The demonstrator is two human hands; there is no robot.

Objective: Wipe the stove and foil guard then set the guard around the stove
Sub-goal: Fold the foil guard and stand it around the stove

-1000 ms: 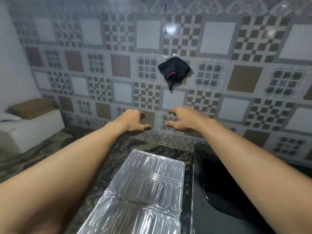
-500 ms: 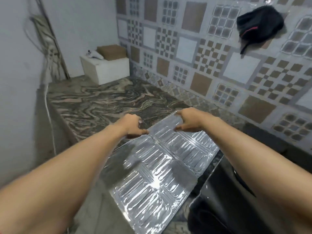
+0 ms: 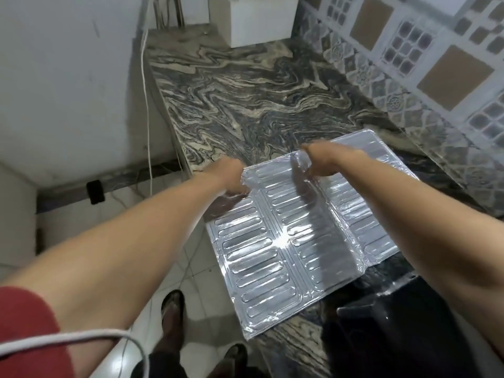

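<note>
The foil guard (image 3: 286, 241) lies spread flat on the marbled desk (image 3: 245, 99). Its three ribbed panels are open and its near left corner hangs past the desk's front edge, above the tiled floor (image 3: 191, 271). Its near right edge ends just beside the black stove (image 3: 395, 339), which sits at the lower right of the desk. A patterned tile wall (image 3: 450, 64) runs along the desk's far side, and a white box (image 3: 261, 20) stands at the far end.

Both bare forearms reach forward and down, nearly parallel, to the guard's far edge. The left grip (image 3: 231, 177) is curled narrow on the far left corner. The right grip (image 3: 317, 162) is curled on the far edge where two panels meet, and the foil is creased up under it. Motion blur hides the single fingers. A red sleeve (image 3: 24, 331) and a white cord (image 3: 81, 336) show at the lower left. A foot in a sandal (image 3: 171, 304) stands on the floor below.

Half a second ago both hands already held that far edge, but the view took in more of the wall and a black cloth hanging on it. Now it looks more steeply down, so the floor and the foot show. A second ago the hands were raised before the wall, clear of the guard.
</note>
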